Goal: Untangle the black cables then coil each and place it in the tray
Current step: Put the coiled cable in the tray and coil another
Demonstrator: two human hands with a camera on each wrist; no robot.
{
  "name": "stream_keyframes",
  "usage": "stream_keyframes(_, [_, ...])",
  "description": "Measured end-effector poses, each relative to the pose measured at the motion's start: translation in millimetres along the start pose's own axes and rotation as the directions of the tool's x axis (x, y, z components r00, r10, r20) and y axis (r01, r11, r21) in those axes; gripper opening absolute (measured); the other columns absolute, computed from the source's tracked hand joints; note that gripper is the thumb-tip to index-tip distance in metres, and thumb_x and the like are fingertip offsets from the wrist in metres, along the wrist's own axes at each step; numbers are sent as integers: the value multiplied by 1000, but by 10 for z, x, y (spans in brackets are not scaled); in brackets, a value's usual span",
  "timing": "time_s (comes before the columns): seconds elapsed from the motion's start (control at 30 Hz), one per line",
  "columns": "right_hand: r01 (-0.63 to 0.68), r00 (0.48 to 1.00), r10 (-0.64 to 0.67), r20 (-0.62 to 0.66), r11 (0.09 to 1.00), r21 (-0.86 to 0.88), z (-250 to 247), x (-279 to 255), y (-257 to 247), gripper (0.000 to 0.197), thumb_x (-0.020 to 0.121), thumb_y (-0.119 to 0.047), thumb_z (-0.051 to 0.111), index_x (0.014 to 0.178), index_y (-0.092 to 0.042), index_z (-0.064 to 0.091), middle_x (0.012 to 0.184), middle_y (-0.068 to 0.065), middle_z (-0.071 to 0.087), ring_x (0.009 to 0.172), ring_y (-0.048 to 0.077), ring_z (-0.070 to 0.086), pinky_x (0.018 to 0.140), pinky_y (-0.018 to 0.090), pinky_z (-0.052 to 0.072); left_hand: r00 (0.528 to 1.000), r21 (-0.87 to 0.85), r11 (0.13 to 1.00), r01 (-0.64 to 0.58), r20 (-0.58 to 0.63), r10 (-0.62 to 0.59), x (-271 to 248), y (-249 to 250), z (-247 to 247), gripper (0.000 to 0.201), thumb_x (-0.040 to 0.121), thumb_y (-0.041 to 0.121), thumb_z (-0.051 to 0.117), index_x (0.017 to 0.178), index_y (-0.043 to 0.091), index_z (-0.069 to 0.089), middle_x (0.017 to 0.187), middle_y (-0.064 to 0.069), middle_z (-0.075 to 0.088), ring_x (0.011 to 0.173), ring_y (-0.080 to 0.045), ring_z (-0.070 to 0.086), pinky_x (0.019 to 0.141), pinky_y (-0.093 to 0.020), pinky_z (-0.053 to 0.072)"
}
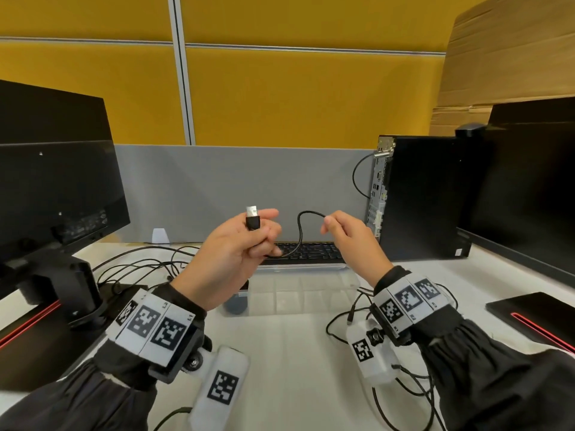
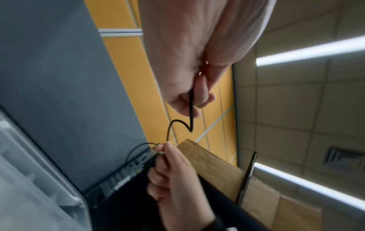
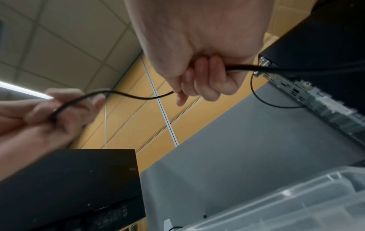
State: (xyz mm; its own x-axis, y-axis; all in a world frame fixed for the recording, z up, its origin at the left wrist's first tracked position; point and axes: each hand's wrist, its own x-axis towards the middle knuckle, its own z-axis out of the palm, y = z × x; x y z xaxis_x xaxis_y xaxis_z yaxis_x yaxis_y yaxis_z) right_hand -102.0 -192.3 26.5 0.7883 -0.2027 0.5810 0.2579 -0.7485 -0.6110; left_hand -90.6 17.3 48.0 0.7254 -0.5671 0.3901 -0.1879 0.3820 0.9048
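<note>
A thin black cable (image 1: pixel 299 234) arcs in the air between my two hands, above the clear tray (image 1: pixel 348 284). My left hand (image 1: pixel 258 234) is raised, gripping the cable's USB plug (image 1: pixel 252 218) with the metal tip pointing up. My right hand (image 1: pixel 329 223) pinches the cable a short way along. In the left wrist view the cable (image 2: pixel 177 122) runs out of my curled left fingers (image 2: pixel 201 95) toward my right hand (image 2: pixel 173 171). In the right wrist view my right fingers (image 3: pixel 199 81) curl round the cable (image 3: pixel 138 97), and my left hand (image 3: pixel 49 112) is blurred.
More black cables lie loose on the white desk at the left (image 1: pixel 140 265) and under my right wrist (image 1: pixel 404 384). A keyboard (image 1: pixel 308 253) sits behind the tray. A monitor (image 1: pixel 56 188) stands left, a PC tower (image 1: pixel 420 197) and another monitor (image 1: pixel 529 181) right.
</note>
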Motion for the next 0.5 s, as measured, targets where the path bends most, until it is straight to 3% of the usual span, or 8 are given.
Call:
stream_keyframes(0.1, [3, 1000, -4, 29, 999, 37, 61, -18, -10, 28, 100, -24, 37, 86, -11, 57, 63, 0, 42, 59, 15, 40, 59, 29, 33, 994, -138, 986, -94, 37, 100, -3, 56, 36, 24, 90, 12, 39, 101, 4, 59, 82, -3, 66, 68, -11, 61, 79, -28, 53])
stream_keyframes(0.17, [3, 995, -4, 103, 1000, 5, 89, -44, -13, 26, 100, -24, 37, 85, -15, 56, 64, -1, 43, 60, 13, 41, 58, 26, 32, 991, -150, 983, -104, 67, 115, -4, 109, 45, 28, 88, 24, 38, 95, 7, 59, 84, -7, 71, 69, -15, 66, 76, -27, 54])
stream_keyframes(0.23, [5, 977, 15, 211, 996, -94, 93, -54, -16, 24, 100, -29, 37, 87, -20, 55, 66, 0, 46, 60, 12, 42, 58, 25, 34, 995, -77, 996, -48, 85, 55, -13, 148, 40, 32, 87, 33, 37, 87, 10, 58, 53, -4, 61, 42, -11, 50, 58, -22, 49])
stream_keyframes(0.3, [19, 979, 16, 201, 985, -169, 77, -40, -33, 22, 99, -33, 40, 89, -21, 56, 71, -1, 54, 64, 12, 48, 62, 29, 40, 982, 180, 981, 78, 156, -107, -21, 114, -2, 37, 85, 38, 39, 81, 9, 60, 39, -4, 48, 29, -8, 28, 45, -20, 35])
stream_keyframes(0.33, [33, 988, -7, 151, 985, -170, 60, -32, -58, 21, 98, -34, 43, 89, -20, 57, 76, -2, 58, 69, 12, 52, 66, 30, 43, 952, 359, 922, 147, 203, -231, -25, 66, -33, 40, 86, 39, 40, 80, 7, 62, 44, -9, 55, 27, -8, 27, 42, -21, 29])
stream_keyframes(0.4, [98, 994, -93, 63, 991, -90, 23, -42, -174, 20, 97, -30, 48, 87, -16, 58, 76, -6, 57, 70, 5, 52, 68, 24, 42, 895, 570, 789, 230, 196, -402, -11, -72, -112, 40, 92, 38, 41, 87, 6, 66, 73, -16, 71, 32, -12, 44, 41, -22, 28])
stream_keyframes(0.43, [135, 990, -134, 46, 990, -24, 10, -62, -259, 21, 97, -28, 48, 85, -13, 58, 70, -9, 54, 64, 2, 48, 63, 18, 39, 909, 580, 773, 258, 127, -398, 20, -156, -168, 38, 96, 35, 40, 94, 8, 66, 88, -14, 73, 41, -15, 56, 41, -20, 32])
stream_keyframes(0.5, [184, 977, -193, 90, 977, 105, -4, -149, -441, 23, 98, -23, 46, 82, -9, 56, 61, -13, 46, 57, 0, 42, 58, 14, 34, 961, 458, 850, 262, -41, -274, 80, -278, -247, 31, 98, 29, 39, 108, 11, 63, 109, -12, 70, 66, -18, 69, 49, -18, 45])
